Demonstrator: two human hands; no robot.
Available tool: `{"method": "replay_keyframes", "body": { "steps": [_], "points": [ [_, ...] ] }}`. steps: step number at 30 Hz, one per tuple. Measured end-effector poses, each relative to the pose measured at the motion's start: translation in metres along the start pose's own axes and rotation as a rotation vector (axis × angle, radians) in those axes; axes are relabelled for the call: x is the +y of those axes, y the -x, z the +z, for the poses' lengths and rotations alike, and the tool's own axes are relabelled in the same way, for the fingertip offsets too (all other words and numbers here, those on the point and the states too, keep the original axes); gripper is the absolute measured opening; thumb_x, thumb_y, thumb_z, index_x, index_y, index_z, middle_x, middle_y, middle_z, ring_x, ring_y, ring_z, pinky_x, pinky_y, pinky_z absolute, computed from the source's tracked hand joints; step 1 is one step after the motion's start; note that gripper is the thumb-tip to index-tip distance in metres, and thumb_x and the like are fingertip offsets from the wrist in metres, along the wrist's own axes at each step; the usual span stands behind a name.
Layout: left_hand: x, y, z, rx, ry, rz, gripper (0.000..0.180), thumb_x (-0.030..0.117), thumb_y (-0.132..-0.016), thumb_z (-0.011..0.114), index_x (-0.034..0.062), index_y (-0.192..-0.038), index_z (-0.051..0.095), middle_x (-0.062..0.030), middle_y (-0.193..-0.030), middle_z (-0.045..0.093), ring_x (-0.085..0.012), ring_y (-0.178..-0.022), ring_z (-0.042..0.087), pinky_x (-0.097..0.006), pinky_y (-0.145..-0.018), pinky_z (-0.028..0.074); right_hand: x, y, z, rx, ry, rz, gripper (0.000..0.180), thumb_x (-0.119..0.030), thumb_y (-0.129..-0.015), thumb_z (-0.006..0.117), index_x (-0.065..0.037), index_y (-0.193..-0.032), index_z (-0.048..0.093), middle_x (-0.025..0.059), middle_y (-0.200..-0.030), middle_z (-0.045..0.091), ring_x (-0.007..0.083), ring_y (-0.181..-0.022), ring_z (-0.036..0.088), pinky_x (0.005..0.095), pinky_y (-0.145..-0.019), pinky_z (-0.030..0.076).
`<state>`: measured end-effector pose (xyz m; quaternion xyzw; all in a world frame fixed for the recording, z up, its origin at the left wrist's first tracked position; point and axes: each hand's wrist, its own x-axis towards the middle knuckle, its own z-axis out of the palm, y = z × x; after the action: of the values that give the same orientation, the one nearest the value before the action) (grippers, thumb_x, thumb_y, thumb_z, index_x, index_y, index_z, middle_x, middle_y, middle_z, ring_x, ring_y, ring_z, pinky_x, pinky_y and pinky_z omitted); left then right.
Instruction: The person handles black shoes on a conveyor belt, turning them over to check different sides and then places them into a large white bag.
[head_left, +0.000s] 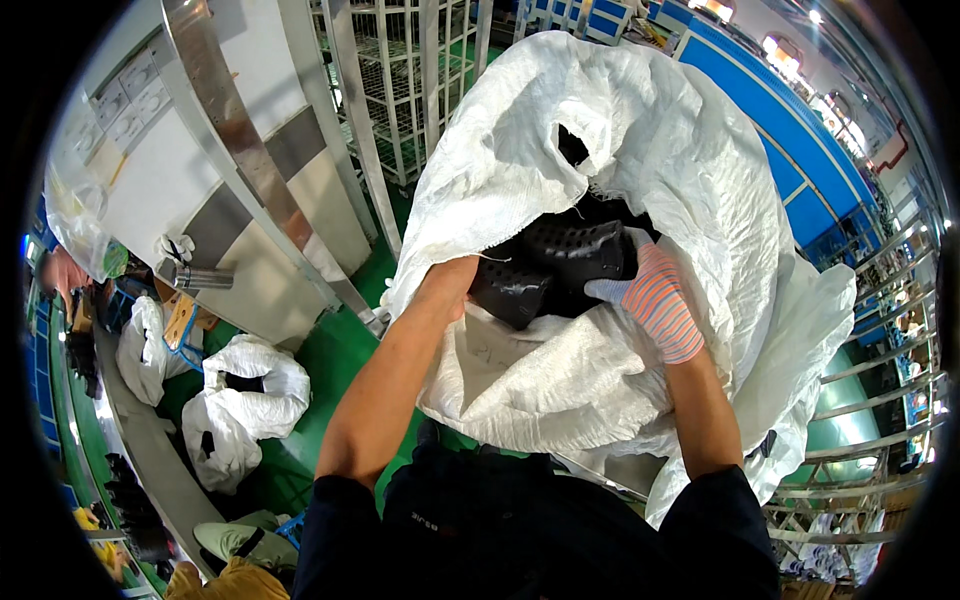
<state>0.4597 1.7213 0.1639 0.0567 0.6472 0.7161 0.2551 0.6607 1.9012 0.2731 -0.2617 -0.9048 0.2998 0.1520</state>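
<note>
A large white woven sack [690, 140] stands in front of me with its mouth open. Inside it are black clogs [575, 250] with rows of holes. My right hand [655, 300], in a striped orange and grey glove, grips the heel end of one clog, thumb on the near side and fingers on the far side. My left hand [458, 282] reaches bare under the sack's left edge, beside another black clog [512, 292]. Its fingers are hidden by the sack and the clog.
A metal post [240, 140] and a white wall panel rise at the left. Smaller white sacks [245, 400] stand on the green floor. Behind is a wire rack [395, 80]; a long blue machine [790, 150] runs at the far right, with metal rails [880, 400] nearer. Other people appear at lower left.
</note>
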Motion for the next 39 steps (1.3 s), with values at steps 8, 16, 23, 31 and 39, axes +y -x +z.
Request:
{"method": "replay_keyframes", "body": {
  "steps": [8, 16, 23, 31, 39],
  "points": [
    [-0.011, 0.004, -0.010, -0.041, -0.057, -0.023, 0.061, 0.044, -0.101, 0.062, 0.0175, -0.154, 0.045, -0.0061, -0.144, 0.058, -0.0259, -0.126, 0.055, -0.037, -0.102, 0.046, -0.035, 0.000, -0.018, -0.321, 0.194, 0.015, 0.083, -0.028, -0.073, 0.091, -0.010, -0.142, 0.049, 0.0197, -0.123, 0.069, 0.0356, -0.117, 0.066, 0.0428, -0.099, 0.052],
    [-0.025, 0.010, -0.010, -0.058, -0.280, 0.049, 0.059, 0.045, -0.101, 0.060, 0.0162, -0.152, 0.048, -0.0080, -0.144, 0.059, -0.0275, -0.128, 0.055, -0.038, -0.104, 0.045, 0.002, -0.039, 0.014, -0.465, 0.232, -0.058, 0.090, -0.028, -0.073, 0.088, -0.006, -0.148, 0.044, 0.0244, -0.127, 0.066, 0.0365, -0.120, 0.065, 0.0413, -0.104, 0.051],
    [-0.033, 0.009, -0.017, 0.050, -0.966, 0.295, 0.058, 0.045, -0.102, 0.059, 0.0151, -0.151, 0.051, -0.0097, -0.145, 0.059, -0.0288, -0.130, 0.054, -0.038, -0.107, 0.044, -0.007, -0.038, 0.059, -0.426, 0.671, -0.104, 0.096, -0.034, -0.080, 0.083, -0.003, -0.156, 0.034, 0.0276, -0.137, 0.060, 0.0445, -0.131, 0.054, 0.0451, -0.113, 0.045],
    [-0.013, -0.009, -0.011, 0.043, -1.321, 0.505, 0.057, 0.046, -0.102, 0.058, 0.0138, -0.149, 0.054, -0.0116, -0.145, 0.059, -0.0304, -0.133, 0.054, -0.038, -0.110, 0.043, -0.035, -0.029, 0.058, -0.489, 0.643, 0.062, 0.105, -0.037, -0.084, 0.081, -0.004, -0.163, 0.020, 0.0231, -0.137, 0.061, 0.0336, -0.122, 0.064, 0.0423, -0.103, 0.053],
    [0.060, -0.017, 0.020, -0.085, -0.738, 0.256, 0.056, 0.045, -0.097, 0.066, 0.0097, -0.141, 0.062, -0.0129, -0.139, 0.064, -0.0314, -0.128, 0.060, -0.041, -0.104, 0.048, -0.017, -0.039, 0.060, -0.466, 0.556, 0.071, 0.106, -0.036, -0.081, 0.083, -0.004, -0.162, 0.023, 0.0248, -0.119, 0.071, 0.0381, -0.114, 0.068, 0.0418, -0.100, 0.054]
  ]
}}
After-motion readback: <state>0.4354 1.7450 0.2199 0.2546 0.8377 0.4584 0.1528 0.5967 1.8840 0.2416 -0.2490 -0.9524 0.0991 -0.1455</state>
